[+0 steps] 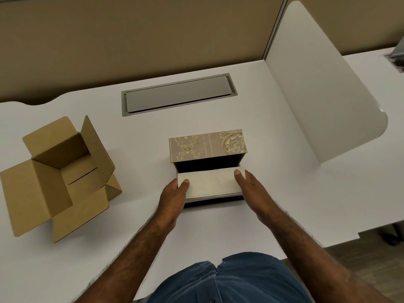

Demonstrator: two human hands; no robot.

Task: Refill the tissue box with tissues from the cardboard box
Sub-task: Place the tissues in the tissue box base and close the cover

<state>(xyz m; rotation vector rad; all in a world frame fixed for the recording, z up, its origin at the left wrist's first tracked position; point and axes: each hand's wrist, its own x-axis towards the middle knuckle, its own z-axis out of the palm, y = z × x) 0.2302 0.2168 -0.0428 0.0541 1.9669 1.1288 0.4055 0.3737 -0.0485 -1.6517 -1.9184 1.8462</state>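
Near the middle of the table [218,226], the patterned tissue box [207,147] stood open, its lid tipped back. Both hands held a stack of tissues [211,182] over its dark inside: the left hand [172,197] gripped the left end, the right hand [251,191] the right end, fingers [239,174] curled on the stack. The cardboard box [59,176], toward the table's left edge, looked empty, flaps spread. The transfer seemed nearly done; seating the stack and closing the lid remained.
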